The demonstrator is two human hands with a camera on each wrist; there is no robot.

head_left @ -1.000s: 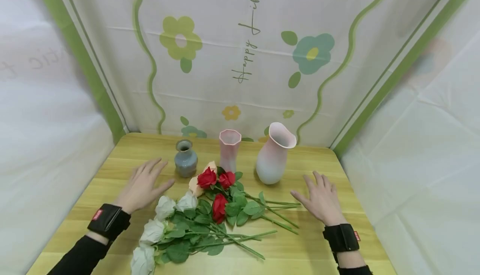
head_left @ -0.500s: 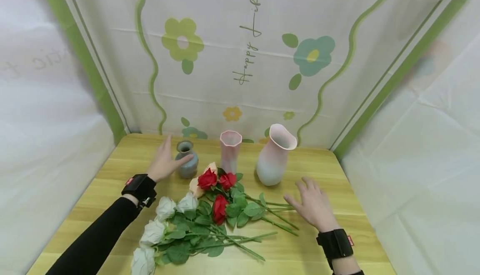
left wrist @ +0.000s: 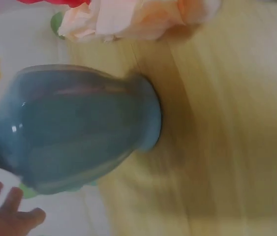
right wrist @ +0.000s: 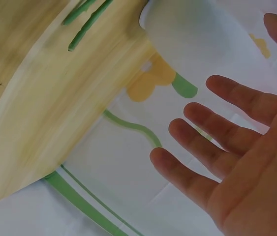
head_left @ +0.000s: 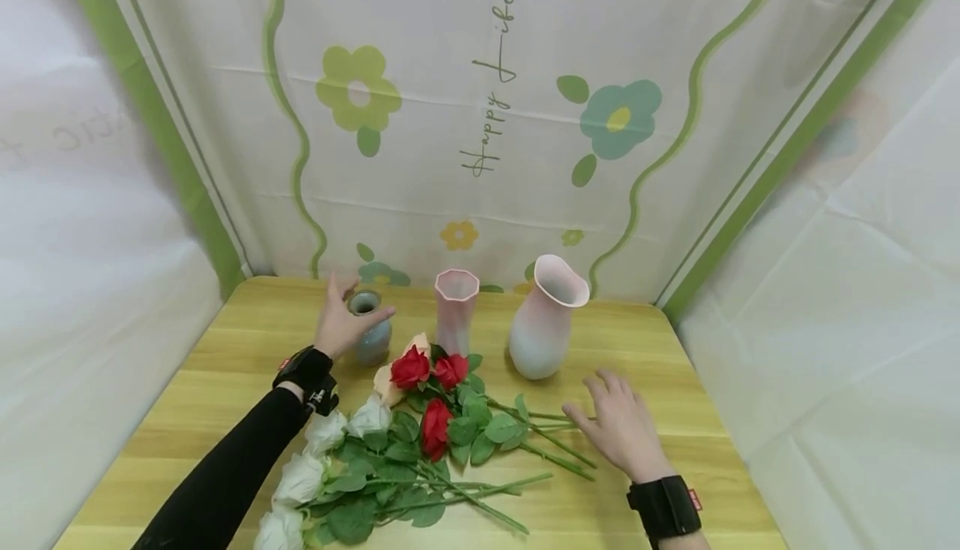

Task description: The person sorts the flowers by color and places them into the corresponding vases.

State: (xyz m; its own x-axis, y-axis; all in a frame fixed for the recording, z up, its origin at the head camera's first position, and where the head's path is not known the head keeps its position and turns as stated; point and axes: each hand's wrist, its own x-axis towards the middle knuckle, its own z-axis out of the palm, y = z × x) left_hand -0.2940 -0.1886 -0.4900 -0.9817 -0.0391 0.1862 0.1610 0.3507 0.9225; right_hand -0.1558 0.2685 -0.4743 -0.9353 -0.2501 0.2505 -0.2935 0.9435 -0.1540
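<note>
A small blue-grey vase stands upright at the table's left back. My left hand reaches around its neck, thumb in front and fingers to the far left side. The left wrist view has this vase large and close; the fingertips show beside it with a gap, so no firm hold is visible. My right hand hovers palm down, fingers spread, near the green rose stems and holds nothing. Red roses, peach roses and white roses lie in front of the vases.
A pink octagonal-rimmed vase stands at the back middle. Right of it is a larger pink-and-white vase with a flared mouth. Printed white curtains enclose the wooden table at the back and sides.
My left hand has moved forward and right, from beside the small vase to around its neck. My right hand has shifted slightly left and nearer to me. The flowers have stayed put.
</note>
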